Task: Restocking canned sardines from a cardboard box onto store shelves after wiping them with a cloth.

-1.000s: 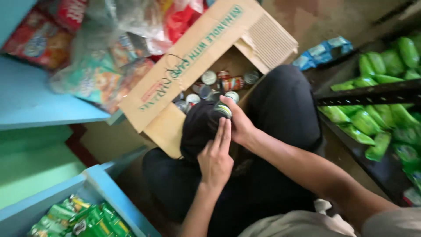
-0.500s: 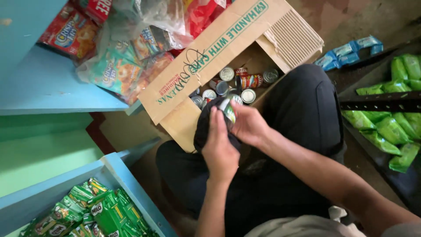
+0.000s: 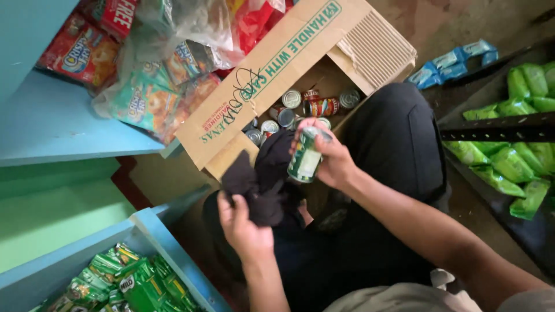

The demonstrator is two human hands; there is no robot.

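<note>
1. Overhead, blue shelving [image 3: 69,130] is filling the left side, with a clear plastic bag of snack packets [image 3: 156,86] sitting on its upper board and green sachets [image 3: 124,280] lying in the lower bin.
2. Beside it, an open cardboard box [image 3: 272,63] is resting on the floor just ahead of the person's black-trousered knee, its long flap folding out toward the shelving; small tins [image 3: 292,110] are lying inside, some on end, one on its side.
3. Further right, a dark metal rack [image 3: 497,132] is holding green pouches [image 3: 520,156], and blue packets [image 3: 454,60] are lying on the floor beyond it.
4. Nothing is standing between the hands and the box; the knee is covering the box's near corner.
5. Closer in, the left hand [image 3: 245,228] is gripping a bunched black cloth [image 3: 254,182], fingers curled into its folds.
6. Lastly, the right hand [image 3: 332,159] is wrapping its fingers around a can [image 3: 306,156], holding it tilted just above the box's near edge; the can is wearing a green and white label and showing a silver top, apart from the cloth.
</note>
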